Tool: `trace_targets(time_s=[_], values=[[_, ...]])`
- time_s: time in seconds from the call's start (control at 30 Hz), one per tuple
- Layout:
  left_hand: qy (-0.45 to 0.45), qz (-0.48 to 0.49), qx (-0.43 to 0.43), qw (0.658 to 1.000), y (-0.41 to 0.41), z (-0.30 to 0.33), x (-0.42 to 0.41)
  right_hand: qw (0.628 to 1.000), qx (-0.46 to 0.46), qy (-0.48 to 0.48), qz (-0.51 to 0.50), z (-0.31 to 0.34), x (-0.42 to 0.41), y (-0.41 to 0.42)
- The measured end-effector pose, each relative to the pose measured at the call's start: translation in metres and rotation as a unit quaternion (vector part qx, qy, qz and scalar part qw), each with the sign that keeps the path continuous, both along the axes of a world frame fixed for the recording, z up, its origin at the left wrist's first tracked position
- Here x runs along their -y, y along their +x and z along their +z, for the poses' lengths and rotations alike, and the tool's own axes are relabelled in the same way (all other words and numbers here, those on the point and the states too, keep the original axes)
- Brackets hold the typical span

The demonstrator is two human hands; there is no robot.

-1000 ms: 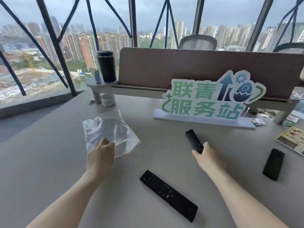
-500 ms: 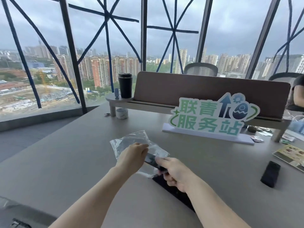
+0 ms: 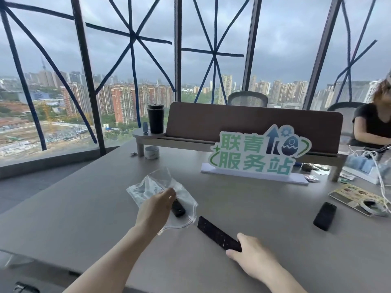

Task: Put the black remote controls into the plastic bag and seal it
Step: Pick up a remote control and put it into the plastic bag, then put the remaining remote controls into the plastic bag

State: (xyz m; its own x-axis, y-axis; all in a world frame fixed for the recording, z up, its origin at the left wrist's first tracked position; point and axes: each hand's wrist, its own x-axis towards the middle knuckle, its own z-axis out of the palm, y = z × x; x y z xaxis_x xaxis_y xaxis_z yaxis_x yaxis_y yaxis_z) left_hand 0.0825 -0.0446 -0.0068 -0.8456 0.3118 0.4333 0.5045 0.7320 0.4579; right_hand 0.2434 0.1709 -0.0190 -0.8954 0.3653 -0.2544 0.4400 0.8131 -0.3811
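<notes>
A clear plastic bag (image 3: pixel 157 185) lies on the grey table (image 3: pixel 84 208), and my left hand (image 3: pixel 156 210) grips its near edge. A small black remote (image 3: pixel 178 208) sits inside the bag, its near end showing past my fingers. A long black remote (image 3: pixel 218 234) lies flat just right of the bag. My right hand (image 3: pixel 251 254) is closed around the long remote's near end. A third black device (image 3: pixel 324 216) lies further right on the table, apart from both hands.
A green and white sign (image 3: pixel 258 155) stands on a white base at mid table. Behind it run a brown divider (image 3: pixel 243 123) and a shelf with a black tumbler (image 3: pixel 156 118). A leaflet (image 3: pixel 357 197), cables and a seated person (image 3: pixel 374 125) are at right.
My right hand has left the small remote inside the bag and moved right and nearer onto the long remote. My left hand still holds the bag. The camera has tilted up.
</notes>
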Motion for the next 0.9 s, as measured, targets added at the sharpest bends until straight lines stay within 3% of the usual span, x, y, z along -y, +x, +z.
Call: trace_targets(time_s=[0.17,0.33,0.43,0.6,0.9], values=[[0.031,-0.002,0.009,0.999,0.009,0.002,-0.011,0.969,-0.077,-0.233,-0.005,0.021,-0.019,0.026],[0.033,-0.022,0.008,0.999,0.014,0.012,-0.03,0.938,-0.068,-0.339,-0.011,0.025,0.02,-0.02],[0.038,-0.021,0.014,0.999,0.013,0.015,-0.031,0.891,-0.091,-0.444,-0.031,0.02,0.044,-0.053],[0.063,-0.026,0.033,0.997,0.006,0.005,-0.034,0.92,-0.207,-0.3,-0.146,0.001,-0.008,-0.044],[0.134,-0.071,0.05,0.987,0.006,0.003,-0.111,0.87,-0.251,-0.081,-0.417,-0.015,-0.193,0.02]])
